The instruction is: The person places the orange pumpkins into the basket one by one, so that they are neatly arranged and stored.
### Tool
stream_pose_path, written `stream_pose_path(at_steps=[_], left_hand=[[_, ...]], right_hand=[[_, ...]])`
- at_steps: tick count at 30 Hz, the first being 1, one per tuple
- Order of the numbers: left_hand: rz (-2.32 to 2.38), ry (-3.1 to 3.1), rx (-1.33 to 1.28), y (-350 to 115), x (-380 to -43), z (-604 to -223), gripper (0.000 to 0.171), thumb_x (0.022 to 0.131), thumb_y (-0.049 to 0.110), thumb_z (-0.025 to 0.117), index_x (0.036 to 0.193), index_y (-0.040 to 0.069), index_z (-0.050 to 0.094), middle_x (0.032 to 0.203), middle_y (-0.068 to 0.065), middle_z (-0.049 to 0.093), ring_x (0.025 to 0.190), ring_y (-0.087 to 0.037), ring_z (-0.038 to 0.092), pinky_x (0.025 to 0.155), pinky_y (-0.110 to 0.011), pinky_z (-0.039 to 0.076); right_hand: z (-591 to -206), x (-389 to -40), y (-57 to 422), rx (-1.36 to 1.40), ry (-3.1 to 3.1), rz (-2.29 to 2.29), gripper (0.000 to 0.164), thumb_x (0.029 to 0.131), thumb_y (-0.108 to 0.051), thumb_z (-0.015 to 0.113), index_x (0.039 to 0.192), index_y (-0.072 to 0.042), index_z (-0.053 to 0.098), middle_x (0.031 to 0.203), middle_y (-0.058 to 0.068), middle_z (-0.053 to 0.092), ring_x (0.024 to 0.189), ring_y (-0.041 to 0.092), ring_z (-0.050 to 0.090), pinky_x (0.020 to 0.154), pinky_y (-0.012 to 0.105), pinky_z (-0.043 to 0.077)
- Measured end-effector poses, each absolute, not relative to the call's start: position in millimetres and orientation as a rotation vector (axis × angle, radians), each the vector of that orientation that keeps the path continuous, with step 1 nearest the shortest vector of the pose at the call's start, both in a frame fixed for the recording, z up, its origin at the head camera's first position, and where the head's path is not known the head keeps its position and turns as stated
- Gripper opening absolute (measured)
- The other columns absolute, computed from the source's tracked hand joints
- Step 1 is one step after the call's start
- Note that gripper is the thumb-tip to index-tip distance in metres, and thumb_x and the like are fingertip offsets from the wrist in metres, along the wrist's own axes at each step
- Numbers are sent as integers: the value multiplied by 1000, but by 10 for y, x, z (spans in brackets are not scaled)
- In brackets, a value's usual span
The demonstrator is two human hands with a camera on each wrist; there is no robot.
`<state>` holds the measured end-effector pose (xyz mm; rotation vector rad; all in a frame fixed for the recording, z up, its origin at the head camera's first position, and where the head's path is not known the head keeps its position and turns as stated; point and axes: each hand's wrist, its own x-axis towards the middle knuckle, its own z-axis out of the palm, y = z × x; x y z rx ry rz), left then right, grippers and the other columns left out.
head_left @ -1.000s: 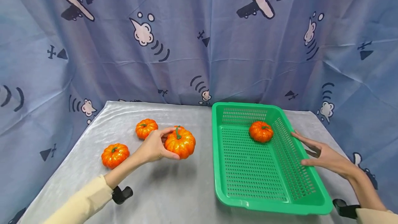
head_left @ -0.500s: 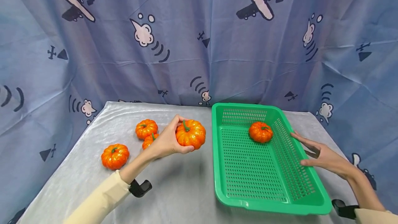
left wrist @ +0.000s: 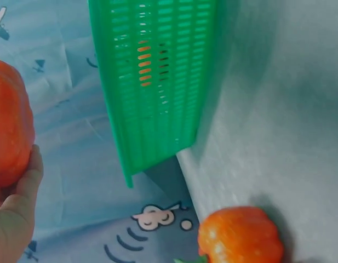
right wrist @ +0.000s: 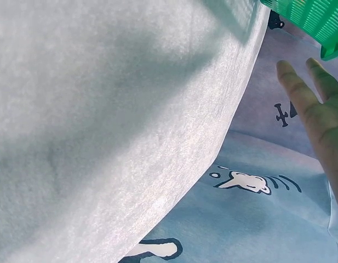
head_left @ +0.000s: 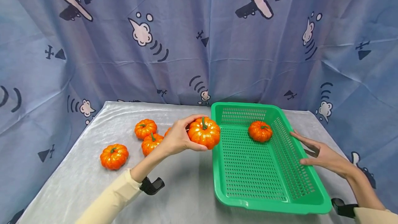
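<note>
My left hand [head_left: 178, 139] grips a shiny orange pumpkin [head_left: 204, 133] with a green stem, thumb in front and fingers behind. It hangs above the table, its right side overlapping the left rim of the green basket [head_left: 217, 168] in the head view. Left of the frame in the left wrist view, the same pumpkin [left wrist: 10, 126] shows beside the fingers. Another pumpkin [head_left: 260, 131] sits inside the basket at the far right. My right hand [head_left: 326, 158] rests at the basket's right rim with fingers extended. Straight fingers [right wrist: 305, 98] also show in the right wrist view.
Several more pumpkins lie on the grey cloth-covered table [head_left: 77, 189]: one far back [head_left: 145, 129], one beside it [head_left: 150, 143], one at the left [head_left: 114, 156]. Another pumpkin [head_left: 168, 131] is mostly hidden behind my left hand. A blue patterned curtain [head_left: 174, 78] surrounds the table.
My left hand has carried the pumpkin rightward to the basket's left rim, uncovering pumpkins behind the forearm. The right hand and the basket have stayed put.
</note>
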<state>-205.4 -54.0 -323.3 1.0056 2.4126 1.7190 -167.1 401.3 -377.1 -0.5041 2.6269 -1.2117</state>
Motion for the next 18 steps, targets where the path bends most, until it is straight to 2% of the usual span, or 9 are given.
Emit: stream_pose_path(at_steps=[4,8,11,18], left_hand=[[1719,2409,1012,-449,-2028,-3162,74,55,10,85,122,11,52,109,-7,60,96,-17,56,79,-29,48],[1709,2423,1034,-342,-2147,-3266,78,53,17,87,122,19,52,110,-1,59,96,-12,56,79,-27,48],[1684,2428,1029,-258,-2139,-3209,77,53,18,87,122,21,52,110,0,59,96,-11,55,78,-26,48],[1710,2363,1121,-66,-2003,-2903,73,56,6,84,122,7,52,110,-11,59,95,-17,57,77,-25,48]], right_hand=[[-3767,-1660,4009,-496,2641,-1203,76,84,-8,59,145,-22,16,149,-10,5,112,-24,14,84,70,24],[-3763,-1654,4000,-495,2643,-1205,76,84,-8,59,145,-22,16,150,-6,4,112,-24,14,84,70,23],[-3764,-1657,3998,-496,2641,-1210,76,84,-8,59,145,-22,16,150,-3,3,112,-24,13,84,70,23],[-3783,-1674,4016,-498,2639,-1213,76,84,-8,60,145,-22,16,150,-6,3,113,-23,12,84,70,22]])
